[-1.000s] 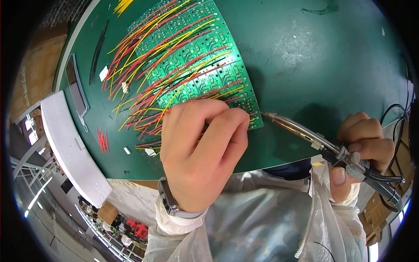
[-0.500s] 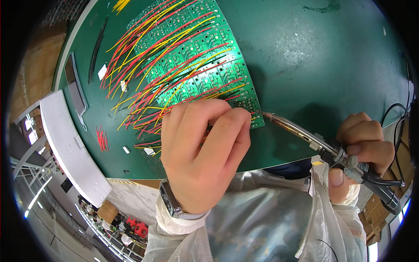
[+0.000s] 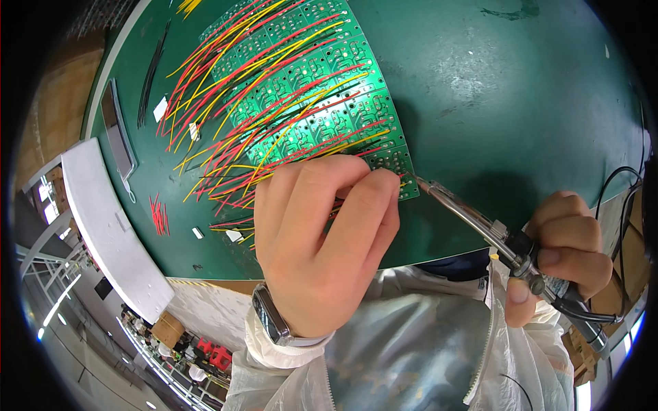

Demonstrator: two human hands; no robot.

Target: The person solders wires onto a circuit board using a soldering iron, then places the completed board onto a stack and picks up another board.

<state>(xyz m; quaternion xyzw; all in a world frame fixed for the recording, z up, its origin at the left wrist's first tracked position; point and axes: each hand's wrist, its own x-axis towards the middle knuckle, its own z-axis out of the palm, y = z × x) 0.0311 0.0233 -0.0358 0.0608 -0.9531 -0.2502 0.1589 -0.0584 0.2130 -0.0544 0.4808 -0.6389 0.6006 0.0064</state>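
My left hand (image 3: 322,219) is bent over the near edge of a green circuit board panel (image 3: 373,106), thumb and fingers pinched together. A bit of red wire (image 3: 403,176) shows at its fingertips; the rest is covered by the hand. Many red, yellow and black wires (image 3: 226,116) stand soldered in rows and fan out to the left across the panel. My right hand (image 3: 565,253) grips a soldering iron (image 3: 504,240) with a metal tube along its shaft. The iron's tip is at the panel's near right corner, beside the left fingertips.
On the green table (image 3: 493,137) lie a phone-like dark slab (image 3: 118,133), a bundle of black wires (image 3: 152,79), short red wires (image 3: 159,218) and small white pieces (image 3: 198,233). A black cable (image 3: 603,185) loops at the right. A white foam slab (image 3: 113,226) stands at left.
The soldering iron's tip has shifted slightly right, and my right hand has moved a little left and tilted the iron more steeply. My left hand and the panel have moved slightly right.
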